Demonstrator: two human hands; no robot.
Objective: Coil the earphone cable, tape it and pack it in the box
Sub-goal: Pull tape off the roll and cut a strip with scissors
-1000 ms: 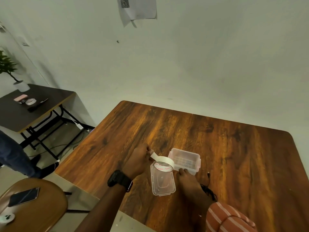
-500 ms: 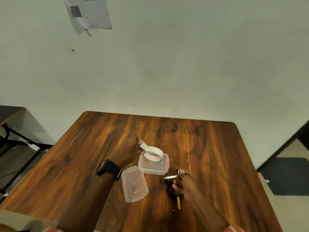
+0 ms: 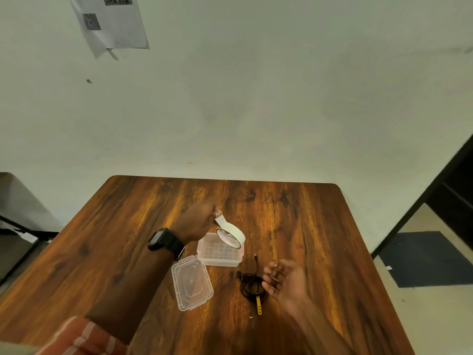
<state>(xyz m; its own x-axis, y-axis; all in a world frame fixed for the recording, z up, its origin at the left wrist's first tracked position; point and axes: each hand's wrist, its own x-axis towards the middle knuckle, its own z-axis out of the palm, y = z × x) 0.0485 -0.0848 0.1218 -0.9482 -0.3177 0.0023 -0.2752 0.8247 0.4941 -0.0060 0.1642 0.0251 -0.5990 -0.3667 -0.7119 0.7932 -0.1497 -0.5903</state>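
Observation:
My left hand (image 3: 198, 222) pinches the loose end of a white tape roll (image 3: 231, 235), which hangs just above the clear plastic box (image 3: 220, 253). The box stands open on the wooden table (image 3: 128, 239), and its clear lid (image 3: 191, 281) lies flat in front of it, to the left. The black earphone cable (image 3: 252, 284) lies in a loose bundle on the table with a yellow tag (image 3: 259, 304) sticking out toward me. My right hand (image 3: 286, 281) hovers just right of the cable, palm up, fingers spread and holding nothing.
A pale wall rises behind the table, with a sheet of paper (image 3: 112, 21) stuck on it at upper left. The table's right edge drops to the floor, where a dark mat (image 3: 430, 257) lies by a black frame. Another table's edge (image 3: 15, 226) shows at far left.
The view has swung right. My right hand held a small metal thing half a second ago; now it is spread open beside the cable, which lies uncovered. The tape roll stays in my left hand.

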